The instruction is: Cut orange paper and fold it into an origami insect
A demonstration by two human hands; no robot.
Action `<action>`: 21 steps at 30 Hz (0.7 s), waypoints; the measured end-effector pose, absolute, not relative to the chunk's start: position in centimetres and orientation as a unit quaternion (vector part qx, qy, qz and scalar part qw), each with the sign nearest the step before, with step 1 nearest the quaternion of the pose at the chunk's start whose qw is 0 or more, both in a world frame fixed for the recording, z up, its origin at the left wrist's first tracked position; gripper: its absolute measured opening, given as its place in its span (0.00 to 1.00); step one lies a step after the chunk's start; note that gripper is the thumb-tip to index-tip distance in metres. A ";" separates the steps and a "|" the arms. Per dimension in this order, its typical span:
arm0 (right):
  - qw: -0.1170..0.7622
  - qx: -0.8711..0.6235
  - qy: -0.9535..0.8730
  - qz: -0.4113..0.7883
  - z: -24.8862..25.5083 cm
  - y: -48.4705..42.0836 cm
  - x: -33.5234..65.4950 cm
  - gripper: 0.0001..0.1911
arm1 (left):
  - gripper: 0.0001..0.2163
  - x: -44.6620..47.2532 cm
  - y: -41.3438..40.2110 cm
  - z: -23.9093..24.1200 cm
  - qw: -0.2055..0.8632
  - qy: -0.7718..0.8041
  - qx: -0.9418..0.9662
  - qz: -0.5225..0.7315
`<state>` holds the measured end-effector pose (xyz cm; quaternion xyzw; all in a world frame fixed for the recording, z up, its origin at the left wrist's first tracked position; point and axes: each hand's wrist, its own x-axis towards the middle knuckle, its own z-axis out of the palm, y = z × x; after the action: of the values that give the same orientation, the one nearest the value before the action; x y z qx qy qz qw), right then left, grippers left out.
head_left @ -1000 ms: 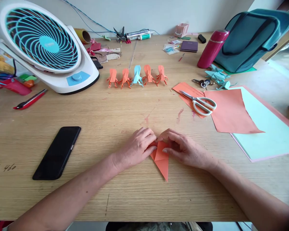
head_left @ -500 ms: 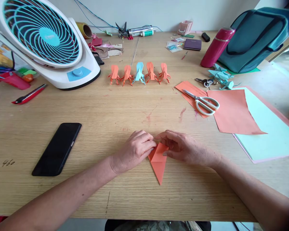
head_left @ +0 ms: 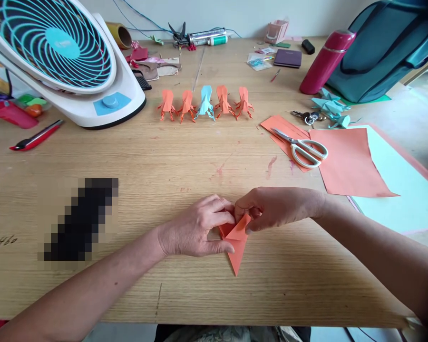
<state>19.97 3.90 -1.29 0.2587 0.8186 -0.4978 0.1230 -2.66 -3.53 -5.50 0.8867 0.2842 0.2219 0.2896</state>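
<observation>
A folded orange paper [head_left: 237, 244] lies on the wooden table [head_left: 185, 156] in front of me, its point aimed toward me. My left hand [head_left: 196, 228] presses on the paper's left side, thumb along its lower edge. My right hand [head_left: 274, 209] pinches a flap at the paper's top right and lifts it off the rest. A row of folded paper figures [head_left: 205, 103], most of them orange and one light blue, stands further back at the middle of the table.
White scissors [head_left: 303, 147] lie on orange sheets [head_left: 345, 161] over a pale green sheet [head_left: 399, 180] at right. A white and teal fan [head_left: 60, 61] stands back left, a red cutter [head_left: 34, 136] beside it. A blurred dark object [head_left: 82, 218] lies left. A red flask [head_left: 324, 61] and teal bag [head_left: 385, 47] sit back right.
My right hand has turned and lifted a flap of the orange paper, which lay flat before. My left thumb has come down along the paper's lower left edge.
</observation>
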 end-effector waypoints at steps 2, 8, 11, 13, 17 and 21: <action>0.128 0.256 0.827 -0.484 -1.3 3.7 20.0 0.07 | 0.21 -2.6 -3.5 -5.6 0.283 0.284 0.890 0.215; 0.111 0.248 0.836 -0.476 -1.5 3.3 20.0 0.06 | 0.14 -2.4 -3.5 -5.4 0.248 0.308 0.898 0.193; 0.103 0.244 0.851 -0.454 -1.4 3.2 20.1 0.07 | 0.14 -2.3 -3.5 -5.3 0.242 0.318 0.898 0.183; 0.103 0.242 0.862 -0.434 -1.3 3.2 20.3 0.08 | 0.14 -2.3 -3.4 -5.3 0.239 0.325 0.898 0.175; 0.102 0.229 0.868 -0.430 -1.0 3.0 20.5 0.10 | 0.15 -2.1 -3.4 -5.4 0.230 0.335 0.898 0.169; 0.095 0.227 0.870 -0.427 -1.0 2.3 20.0 0.12 | 0.15 -1.9 -3.5 -5.3 0.227 0.341 0.896 0.172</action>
<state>19.97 2.33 -1.04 0.2268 0.8700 -0.4273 0.0954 -1.91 -3.50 -5.30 0.8962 0.3406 0.1716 0.2265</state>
